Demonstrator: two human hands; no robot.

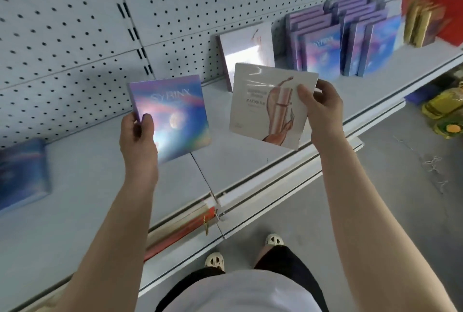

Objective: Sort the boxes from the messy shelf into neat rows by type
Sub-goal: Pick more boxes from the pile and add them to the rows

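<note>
Person seen from above — bare forearms, no sleeves reaching the wrists, no rings or watch visible on the left hand (137,133) or right hand (323,106). White top (240,294) over black shorts (288,261); cream-coloured perforated shoes (274,239) — one on each foot.

Shelf (82,201): pale grey, pegboard-backed
Beyond right hand: white box (246,47) leaning, rows of blue boxes (350,41) upright
Left of left hand: blue box (22,174)
</note>
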